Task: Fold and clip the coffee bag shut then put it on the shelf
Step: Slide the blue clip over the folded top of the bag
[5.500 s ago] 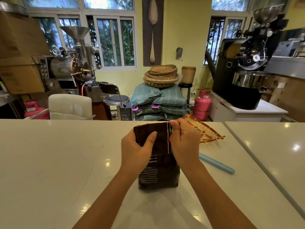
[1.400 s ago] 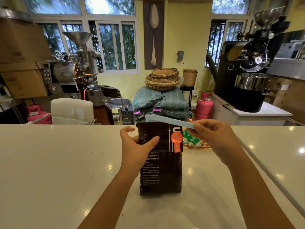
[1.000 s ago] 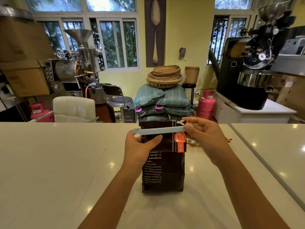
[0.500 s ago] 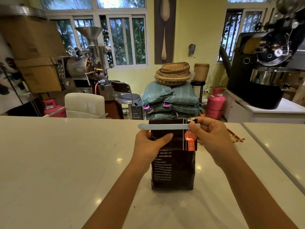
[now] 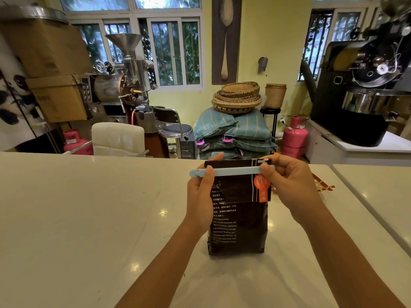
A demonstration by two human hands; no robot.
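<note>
Scanning from the far left, stacked cardboard boxes [image 5: 51, 70] sit beside a silver coffee roaster [image 5: 117, 85] with its funnel hopper up top, and below them a pink gas cylinder [image 5: 76, 143] and a white padded chair [image 5: 117, 138] line the far edge of the white counter [image 5: 77, 218]. Moving in, the left hand [image 5: 201, 196] is wrapped around the left side of the coffee bag [image 5: 239, 223], thumb pressed on the front of the pale blue bag clip [image 5: 231, 171] and fingers curled behind the folded top, so it grips bag and clip together. The dark bag stands upright on the counter, centre frame, its top folded down toward the camera, with an orange label [image 5: 262, 187] on the fold's right edge. The clip lies level across the top of that fold, its left tip poking out past the bag. Whether the clip has latched, I cannot tell. Behind, blue striped sacks [image 5: 235, 132] carry a pile of woven baskets [image 5: 236, 97]. Over to the right hand [image 5: 289, 183]: thumb and fingers pinch the clip's right end against the bag's corner. Just beyond that hand, an orange-patterned packet [image 5: 322, 185] lies flat on the counter. Further right, a second pink cylinder [image 5: 294, 136] stands on the floor, and a big black roaster [image 5: 364, 92] fills the right edge.
</note>
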